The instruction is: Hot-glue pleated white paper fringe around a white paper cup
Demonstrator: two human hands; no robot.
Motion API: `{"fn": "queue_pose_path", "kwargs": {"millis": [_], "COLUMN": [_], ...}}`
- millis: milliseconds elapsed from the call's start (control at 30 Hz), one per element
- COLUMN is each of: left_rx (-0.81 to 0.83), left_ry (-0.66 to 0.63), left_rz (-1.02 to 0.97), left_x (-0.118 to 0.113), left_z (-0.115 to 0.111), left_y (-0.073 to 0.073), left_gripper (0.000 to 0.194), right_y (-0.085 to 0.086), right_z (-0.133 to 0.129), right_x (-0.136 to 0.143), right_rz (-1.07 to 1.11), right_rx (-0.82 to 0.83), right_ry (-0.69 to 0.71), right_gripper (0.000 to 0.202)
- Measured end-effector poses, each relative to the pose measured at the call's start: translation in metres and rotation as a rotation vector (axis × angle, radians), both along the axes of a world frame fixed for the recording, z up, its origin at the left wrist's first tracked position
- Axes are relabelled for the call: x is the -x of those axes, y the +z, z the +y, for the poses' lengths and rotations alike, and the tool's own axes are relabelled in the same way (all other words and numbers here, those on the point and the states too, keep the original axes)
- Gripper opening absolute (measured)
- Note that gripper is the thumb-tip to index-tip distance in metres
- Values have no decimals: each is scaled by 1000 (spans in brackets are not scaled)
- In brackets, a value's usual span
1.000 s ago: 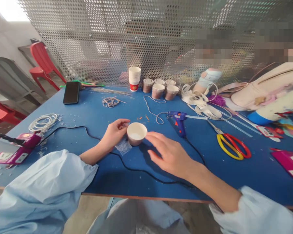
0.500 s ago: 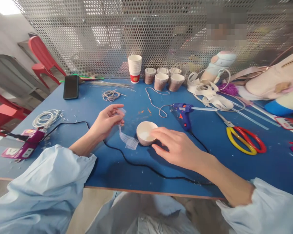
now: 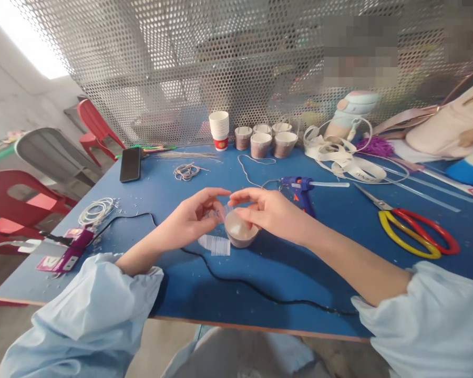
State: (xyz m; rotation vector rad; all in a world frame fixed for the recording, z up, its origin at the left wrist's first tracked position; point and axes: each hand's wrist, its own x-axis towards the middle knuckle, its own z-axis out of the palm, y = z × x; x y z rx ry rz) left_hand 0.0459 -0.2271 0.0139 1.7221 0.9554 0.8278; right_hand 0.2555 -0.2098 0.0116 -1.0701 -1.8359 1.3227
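A small paper cup (image 3: 242,239), pale inside with a brownish outer wall, stands on the blue table between my hands. My left hand (image 3: 199,215) pinches a sheer white mesh ribbon (image 3: 217,245); its loose end lies on the table just left of the cup. Over the cup's far rim, my right hand (image 3: 266,212) is curled, its thumb across the opening and its fingertips closed around the ribbon's other end by the left fingers. Both sets of fingertips nearly meet, and they partly hide the ribbon and rim.
Behind the cup lies a blue glue gun (image 3: 299,191), with scissors (image 3: 412,231) to the right. A black cord (image 3: 252,286) crosses in front. Farther back stand stacked paper cups (image 3: 219,128), several wrapped cups (image 3: 260,144) and a phone (image 3: 130,164). A power strip (image 3: 69,252) sits left.
My left hand has moved right to the cup, bringing the ribbon along. My right hand has shifted from the cup's right side over its far rim. The view has tilted upward slightly.
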Motion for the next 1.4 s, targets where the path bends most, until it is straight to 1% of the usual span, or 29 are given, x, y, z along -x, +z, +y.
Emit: {"fn": "queue_pose_path", "kwargs": {"millis": [33, 100, 167, 300, 400, 533, 600, 667, 767, 900, 1033, 1100, 1200, 1300, 1400], "left_rx": [-27, -74, -106, -130, -148, -203, -230, -232, -164, 28, 178, 224, 225, 187, 138], "left_ry": [-14, -31, -7, 63, 78, 89, 87, 83, 95, 113, 107, 150, 263, 365, 403], "left_rz": [26, 72, 122, 210, 273, 374, 392, 373, 322, 218, 23, -114, -323, -474, -588], "left_x": [-1, -3, -4, -6, -8, -12, -14, -16, -18, -20, -21, -20, -18, -18, -25], "left_z": [1, 4, 8, 19, 29, 43, 49, 54, 57, 58, 60, 63, 66, 64, 58], "left_y": [2, 4, 5, 7, 7, 6, 4, 2, -4, -11, -13, -10, 0, 15, 29], "left_gripper": [44, 45, 44, 37, 32, 26, 23, 21, 18, 18, 17, 16, 11, 5, 4], "right_y": [-1, -2, -3, -5, -8, -12, -15, -17, -21, -24, -25, -24, -20, -13, -7], "right_z": [3, 7, 10, 16, 22, 32, 36, 39, 41, 42, 43, 44, 43, 38, 29], "right_x": [2, 4, 2, -5, -10, -14, -15, -16, -16, -15, -12, -11, -10, -5, 7], "right_rz": [52, 98, 94, 106, 93, 42, 47, 82, 129, 175, 249, 289, 282, 187, 81], "right_rx": [51, 86, 62, 24, 9, -52, -25, 57, 153, 220, 270, 261, 157, -22, -180], "right_ry": [23, 29, -12, -55, -60, -81, -106, -126, -130, -122, -153, -207, -265, -207, -140], "right_gripper": [24, 15, 12, 19, 20, 17, 15, 14, 13, 10, 7, 7, 8, 14, 23]}}
